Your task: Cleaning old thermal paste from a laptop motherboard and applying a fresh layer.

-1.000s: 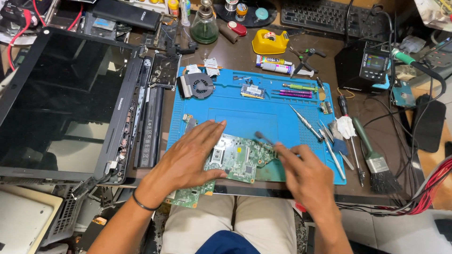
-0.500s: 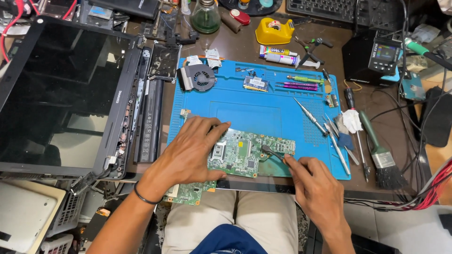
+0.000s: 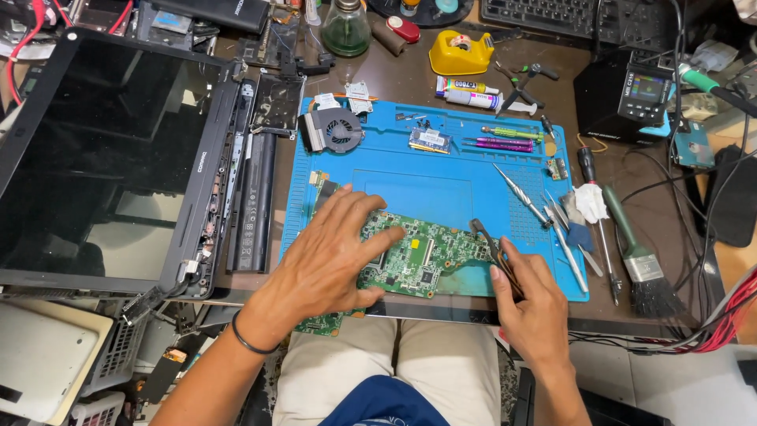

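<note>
Two hands work one green circuit board [image 3: 422, 256] on the blue silicone mat [image 3: 410, 177]. Far left: black laptop lid [image 3: 102, 150], open on the surface. Left hand [image 3: 327, 256] lies flat, fingers spread, grip open, apparently pinning the board still. Board's long axis runs left-right, near end overhanging the surface edge. Right hand [image 3: 532, 304] pinches dark tweezers [image 3: 493, 252], tips pointing up-left onto the board's right end.

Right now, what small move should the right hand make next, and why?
Probably bring the tweezers down onto the board. The right hand holds their tip just at the board's right edge, while the left hand presses the board flat on the blue mat.
</note>
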